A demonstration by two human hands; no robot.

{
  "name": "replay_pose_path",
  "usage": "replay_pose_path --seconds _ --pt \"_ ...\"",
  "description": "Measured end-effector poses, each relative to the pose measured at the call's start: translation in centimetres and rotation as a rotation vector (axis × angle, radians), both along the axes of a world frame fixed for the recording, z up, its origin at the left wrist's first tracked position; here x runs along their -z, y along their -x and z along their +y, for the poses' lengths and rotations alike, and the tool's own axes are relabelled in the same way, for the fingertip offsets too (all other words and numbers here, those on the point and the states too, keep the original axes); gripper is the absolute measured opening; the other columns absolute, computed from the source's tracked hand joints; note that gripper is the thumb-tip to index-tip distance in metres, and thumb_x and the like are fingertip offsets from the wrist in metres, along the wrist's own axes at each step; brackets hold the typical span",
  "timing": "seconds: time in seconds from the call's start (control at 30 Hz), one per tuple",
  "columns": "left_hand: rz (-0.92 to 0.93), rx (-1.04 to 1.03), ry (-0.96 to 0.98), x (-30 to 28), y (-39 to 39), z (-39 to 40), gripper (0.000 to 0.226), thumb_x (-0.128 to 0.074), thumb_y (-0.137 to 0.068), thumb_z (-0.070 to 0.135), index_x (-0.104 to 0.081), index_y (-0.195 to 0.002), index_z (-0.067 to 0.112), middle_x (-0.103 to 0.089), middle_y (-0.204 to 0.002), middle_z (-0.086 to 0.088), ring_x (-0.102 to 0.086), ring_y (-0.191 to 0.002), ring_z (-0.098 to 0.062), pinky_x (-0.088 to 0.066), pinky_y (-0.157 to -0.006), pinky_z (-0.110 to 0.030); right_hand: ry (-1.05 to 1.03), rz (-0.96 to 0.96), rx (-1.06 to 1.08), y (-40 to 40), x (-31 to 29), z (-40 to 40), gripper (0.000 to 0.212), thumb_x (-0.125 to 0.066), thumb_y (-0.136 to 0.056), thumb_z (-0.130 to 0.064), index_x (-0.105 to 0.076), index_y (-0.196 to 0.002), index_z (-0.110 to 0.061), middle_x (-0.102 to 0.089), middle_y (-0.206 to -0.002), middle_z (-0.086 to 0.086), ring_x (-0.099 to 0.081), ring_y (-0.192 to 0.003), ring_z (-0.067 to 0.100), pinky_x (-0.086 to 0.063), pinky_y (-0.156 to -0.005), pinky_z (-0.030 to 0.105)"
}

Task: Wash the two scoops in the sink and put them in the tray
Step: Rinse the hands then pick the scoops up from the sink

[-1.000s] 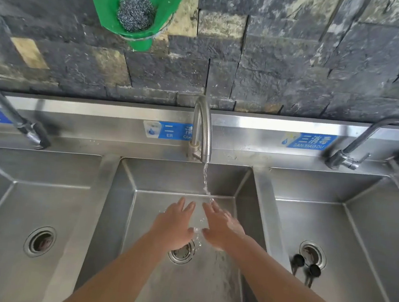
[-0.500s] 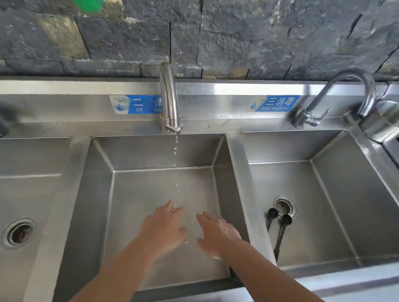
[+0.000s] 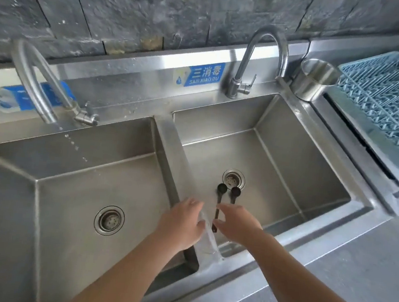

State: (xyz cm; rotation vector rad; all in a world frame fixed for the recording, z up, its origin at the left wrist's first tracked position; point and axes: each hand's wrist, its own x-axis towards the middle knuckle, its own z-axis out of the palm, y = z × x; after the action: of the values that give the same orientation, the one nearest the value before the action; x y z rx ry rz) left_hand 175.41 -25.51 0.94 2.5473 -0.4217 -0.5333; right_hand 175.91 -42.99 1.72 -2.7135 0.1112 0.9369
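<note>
Two black scoops lie side by side on the floor of the right basin [image 3: 290, 165], just in front of its drain [image 3: 233, 179]. The left scoop [image 3: 221, 190] has a long handle running toward me; the right scoop [image 3: 235, 192] is partly hidden by my right hand [image 3: 237, 225]. That hand hovers over the handles, fingers apart, holding nothing. My left hand [image 3: 181, 222] rests over the divider [image 3: 168, 152] between the basins, fingers loose and empty. A blue plastic tray [image 3: 385, 104] sits on the counter at the far right.
The left basin [image 3: 66, 186] has a drain [image 3: 109, 220], and its faucet [image 3: 35, 84] drips a few drops. A curved faucet [image 3: 260, 58] stands behind the right basin. A steel cup [image 3: 314, 79] sits between that faucet and the tray. Dark stone wall behind.
The view has swung right. Both hands have moved from the middle basin across the divider toward the scoops. The water stream has dropped to drips.
</note>
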Motion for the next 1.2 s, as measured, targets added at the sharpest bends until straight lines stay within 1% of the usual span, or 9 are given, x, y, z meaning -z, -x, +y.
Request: replay_pose_path --seconds 0.2,0.37,0.5,0.63,0.73,0.9,1.03,1.13,1.2 --pt "0.181 0.035 0.000 2.8 -4.4 -10.0 0.043 -0.046 -0.090 0.030 -0.045 -0.130 0.013 -0.052 -0.130 -0.010 -0.053 -0.116 -0.027 -0.045 -0.094 -0.040 -0.006 0.131 0.104 -4.1 4.5 -7.9 0.047 -0.050 -0.086 -0.038 -0.050 -0.133 -0.032 -0.061 -0.126 -0.001 -0.061 -0.109 0.022 -0.052 -0.088 0.037" --pt "0.366 0.009 -0.096 7.7 -7.9 -15.8 0.023 -0.044 -0.090 0.029 -0.048 -0.107 0.014 -0.056 -0.109 -0.010 -0.056 -0.102 -0.030 -0.049 -0.085 -0.045 -0.042 0.260 0.174 -7.3 10.0 -12.2 0.036 -0.050 -0.083 -0.033 -0.059 -0.118 -0.029 -0.065 -0.114 -0.001 -0.062 -0.094 0.021 -0.048 -0.075 0.029" --pt "0.499 -0.051 -0.181 12.6 -9.9 -17.9 0.023 -0.041 -0.090 0.024 -0.053 -0.108 0.016 -0.064 -0.106 -0.012 -0.061 -0.096 -0.032 -0.053 -0.083 -0.043 -0.121 0.336 0.280 -9.3 14.8 -14.1 0.026 -0.050 -0.087 -0.025 -0.065 -0.106 -0.014 -0.068 -0.109 0.008 -0.064 -0.094 0.024 -0.042 -0.063 0.024" --pt "0.612 -0.144 -0.246 17.6 -10.8 -18.6 0.032 -0.042 -0.087 0.025 -0.056 -0.115 0.019 -0.066 -0.108 -0.008 -0.063 -0.097 -0.031 -0.054 -0.086 -0.043 -0.200 0.400 0.441 -10.7 19.5 -15.1 0.024 -0.054 -0.090 -0.024 -0.066 -0.101 -0.007 -0.065 -0.101 0.013 -0.061 -0.096 0.028 -0.042 -0.073 0.025" --pt "0.637 -0.230 -0.208 21.3 -11.5 -19.2 0.034 -0.044 -0.082 0.021 -0.057 -0.112 0.015 -0.066 -0.109 -0.011 -0.062 -0.101 -0.034 -0.053 -0.087 -0.043 -0.260 0.408 0.642 -10.9 23.0 -15.2 0.017 -0.056 -0.085 -0.019 -0.066 -0.094 -0.009 -0.062 -0.090 0.010 -0.061 -0.088 0.028 -0.040 -0.068 0.025" --pt "0.517 -0.467 -0.154 26.0 -11.7 -20.1 0.026 -0.051 -0.084 0.017 -0.053 -0.110 0.013 -0.056 -0.111 -0.012 -0.056 -0.107 -0.033 -0.048 -0.090 -0.042 -0.273 0.322 0.921 -11.0 27.2 -13.9 0.021 -0.056 -0.081 -0.017 -0.065 -0.099 -0.011 -0.069 -0.099 0.011 -0.065 -0.089 0.029 -0.054 -0.076 0.034" --pt "0.475 -0.582 -0.123 28.1 -12.0 -20.3 0.019 -0.052 -0.089 0.018 -0.054 -0.108 0.016 -0.059 -0.110 -0.010 -0.057 -0.105 -0.033 -0.043 -0.083 -0.037 -0.241 0.263 0.900 -10.9 28.7 -13.5 0.006 -0.059 -0.085 -0.023 -0.062 -0.084 -0.018 -0.068 -0.095 0.008 -0.066 -0.090 0.030 -0.053 -0.077 0.033" --pt "0.506 -0.617 -0.028 28.4 -12.6 -20.4 0.013 -0.054 -0.089 0.010 -0.062 -0.099 0.009 -0.067 -0.104 -0.014 -0.060 -0.098 -0.029 -0.040 -0.075 -0.028 -0.296 0.275 0.838 -11.2 28.8 -13.7 0.021 -0.061 -0.088 -0.024 -0.052 -0.069 -0.020 -0.063 -0.082 0.004 -0.060 -0.081 0.025 -0.045 -0.070 0.028" --pt "0.590 -0.758 0.167 27.3 -13.1 -20.8 0.017 -0.054 -0.091 0.005 -0.065 -0.104 0.004 -0.068 -0.098 -0.013 -0.062 -0.087 -0.024 -0.042 -0.073 -0.025 -0.357 0.282 0.801 -11.5 28.0 -13.8 0.029 -0.063 -0.087 -0.023 -0.048 -0.063 -0.018 -0.058 -0.070 0.001 -0.057 -0.077 0.026 -0.041 -0.066 0.028"
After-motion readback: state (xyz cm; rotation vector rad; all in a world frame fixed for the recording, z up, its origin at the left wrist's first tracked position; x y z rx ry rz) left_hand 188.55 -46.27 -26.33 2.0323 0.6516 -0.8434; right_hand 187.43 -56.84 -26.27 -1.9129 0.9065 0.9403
